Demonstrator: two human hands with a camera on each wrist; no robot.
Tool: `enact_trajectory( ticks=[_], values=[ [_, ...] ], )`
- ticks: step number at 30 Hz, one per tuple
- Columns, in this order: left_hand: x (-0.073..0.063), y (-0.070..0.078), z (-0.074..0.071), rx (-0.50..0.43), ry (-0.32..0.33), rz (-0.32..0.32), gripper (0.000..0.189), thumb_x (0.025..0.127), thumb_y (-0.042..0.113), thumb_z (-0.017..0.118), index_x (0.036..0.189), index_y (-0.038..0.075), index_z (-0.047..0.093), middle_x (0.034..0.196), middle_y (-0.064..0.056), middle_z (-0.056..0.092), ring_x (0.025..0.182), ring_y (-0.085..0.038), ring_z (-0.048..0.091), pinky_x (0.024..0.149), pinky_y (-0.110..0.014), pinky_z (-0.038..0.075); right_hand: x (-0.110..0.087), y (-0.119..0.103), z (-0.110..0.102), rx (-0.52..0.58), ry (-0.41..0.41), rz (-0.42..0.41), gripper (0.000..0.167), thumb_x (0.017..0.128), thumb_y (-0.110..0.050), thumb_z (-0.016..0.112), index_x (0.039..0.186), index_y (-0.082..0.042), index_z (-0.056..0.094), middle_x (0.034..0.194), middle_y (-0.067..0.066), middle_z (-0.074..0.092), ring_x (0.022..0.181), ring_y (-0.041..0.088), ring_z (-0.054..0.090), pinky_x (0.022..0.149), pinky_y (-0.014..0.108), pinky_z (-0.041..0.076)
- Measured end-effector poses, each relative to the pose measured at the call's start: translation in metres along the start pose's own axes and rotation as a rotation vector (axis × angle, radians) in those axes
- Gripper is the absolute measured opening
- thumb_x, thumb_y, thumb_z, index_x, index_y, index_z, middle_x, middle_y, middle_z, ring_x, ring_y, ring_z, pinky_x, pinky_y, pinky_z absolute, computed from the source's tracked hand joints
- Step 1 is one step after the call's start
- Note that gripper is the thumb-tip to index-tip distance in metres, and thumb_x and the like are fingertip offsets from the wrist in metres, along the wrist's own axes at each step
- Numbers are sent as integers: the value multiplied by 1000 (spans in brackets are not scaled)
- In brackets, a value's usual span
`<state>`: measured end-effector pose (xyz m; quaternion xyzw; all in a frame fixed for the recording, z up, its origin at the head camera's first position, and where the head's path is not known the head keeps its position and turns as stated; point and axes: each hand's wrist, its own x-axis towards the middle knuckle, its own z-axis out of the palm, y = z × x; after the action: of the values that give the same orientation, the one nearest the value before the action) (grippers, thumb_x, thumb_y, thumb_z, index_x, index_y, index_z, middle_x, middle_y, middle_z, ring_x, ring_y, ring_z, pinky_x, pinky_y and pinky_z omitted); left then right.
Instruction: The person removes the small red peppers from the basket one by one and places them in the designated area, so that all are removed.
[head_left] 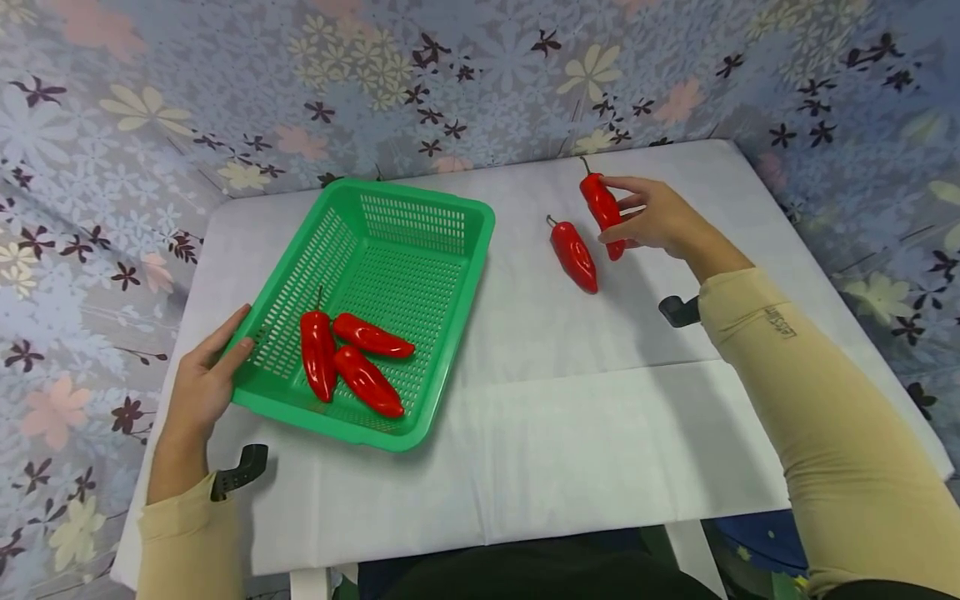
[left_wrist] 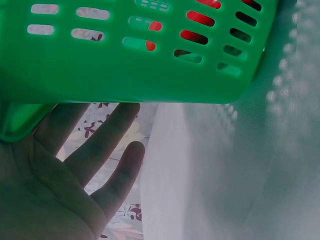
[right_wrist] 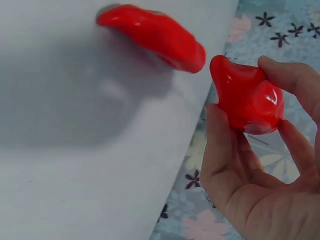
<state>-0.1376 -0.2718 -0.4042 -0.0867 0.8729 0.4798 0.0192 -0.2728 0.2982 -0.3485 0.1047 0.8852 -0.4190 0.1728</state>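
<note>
At the basket's left side, my left hand (head_left: 204, 379) holds the rim of a green plastic basket (head_left: 322, 423), thumb over the edge and fingers outside. From the left wrist view, the fingers (left_wrist: 117, 182) reach under the slotted wall (left_wrist: 150, 75). Inside the basket lie a red pepper (head_left: 318, 358) with its stem up, a second pepper (head_left: 371, 335) and a third pepper (head_left: 367, 383). My right hand (head_left: 660, 218) pinches another red pepper (head_left: 600, 200) between thumb and fingers, above the table; the right wrist view shows this pepper (right_wrist: 250, 97) end-on.
Beside the held pepper, one red pepper (head_left: 574, 257) lies on the white-covered table (head_left: 555, 442), to the right of the basket. Floral-patterned fabric (head_left: 487, 92) borders the table's back and sides.
</note>
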Motion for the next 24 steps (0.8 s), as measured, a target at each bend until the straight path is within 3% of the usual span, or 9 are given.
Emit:
enact_trajectory(
  ticks=[6,16,24],
  values=[
    [0,-1,0,-18,5,7,50,106,36,52,154,32,40,161,-1,33,144,-20,29,110,-33,25,8,17,4,4,-26,41,96,89,-11,79,162,-32,21,158,23,29,139,46,33,96,53,47],
    [6,-5,2,-12,-6,22,51,106,33,52,155,30,39,161,-5,33,136,-15,37,100,-25,32,22,56,18,-67,-59,103,97,87,-11,79,163,-24,20,155,28,29,137,49,32,96,55,47],
    [1,-2,1,5,5,11,49,106,37,51,154,35,40,160,0,34,139,-16,34,104,-30,31,29,60,26,-106,-33,102,97,87,-16,81,163,-24,22,153,26,34,136,47,34,96,55,47]
  ],
)
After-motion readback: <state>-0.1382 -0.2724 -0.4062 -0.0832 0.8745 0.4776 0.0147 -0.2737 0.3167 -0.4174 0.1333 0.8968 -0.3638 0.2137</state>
